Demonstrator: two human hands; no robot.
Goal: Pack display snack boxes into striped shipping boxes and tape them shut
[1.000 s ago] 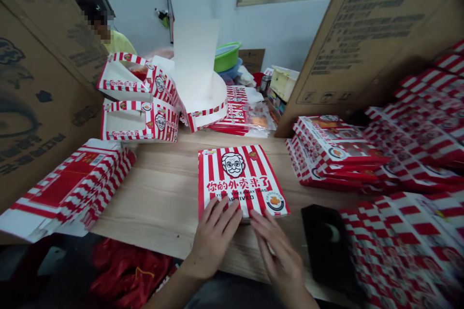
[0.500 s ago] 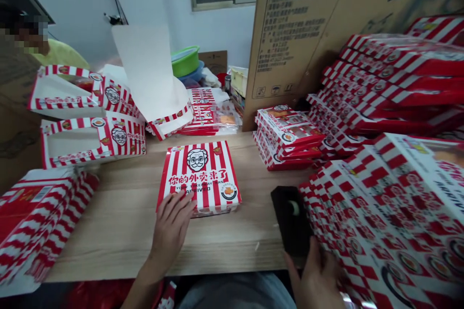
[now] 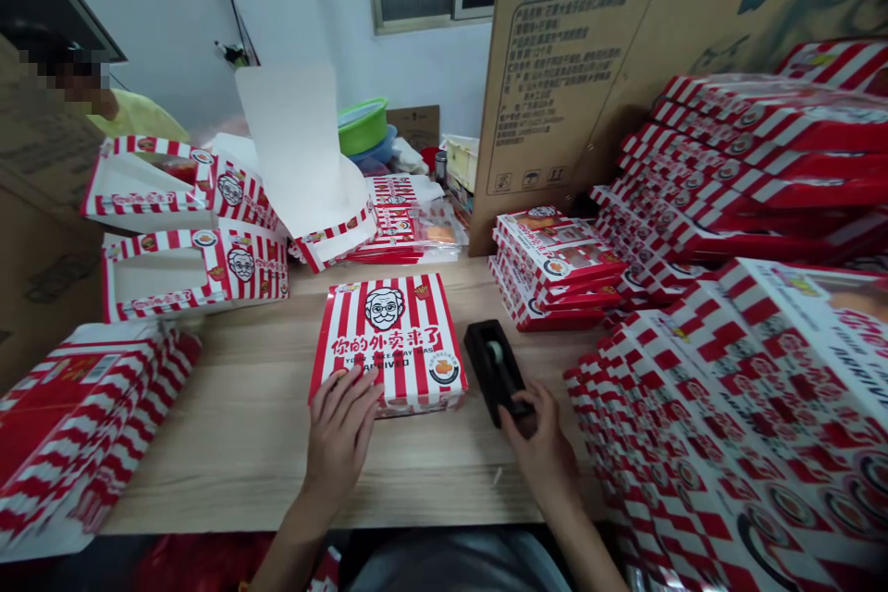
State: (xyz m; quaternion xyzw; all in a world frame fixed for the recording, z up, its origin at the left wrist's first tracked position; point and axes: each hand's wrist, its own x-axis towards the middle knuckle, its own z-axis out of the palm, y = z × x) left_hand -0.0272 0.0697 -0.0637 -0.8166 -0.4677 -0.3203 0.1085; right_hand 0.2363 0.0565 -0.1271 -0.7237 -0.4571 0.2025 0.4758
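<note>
A closed red-and-white striped takeaway box [image 3: 409,375] lies on the wooden table, with a bearded face and Chinese lettering on its lid. My left hand [image 3: 341,435] rests flat on the lid's near left edge, fingers stretched out. Just to the right of the box is a black tape dispenser [image 3: 486,370] with a pale roll of tape in it. My right hand [image 3: 545,453] grips its near end between thumb and fingers. Whether the dispenser touches the tabletop is hard to tell.
Stacks of striped boxes [image 3: 708,425] crowd the right side. A smaller stack [image 3: 555,259] stands before a large cardboard carton [image 3: 583,65]. Open window-front boxes [image 3: 253,268] stand back left, folded cartons [image 3: 104,416] front left. A person in yellow [image 3: 145,116] is beyond.
My right hand has moved the tape dispenser left and away from me, from beside the right stacks to next to the box. My left hand stays on the lid.
</note>
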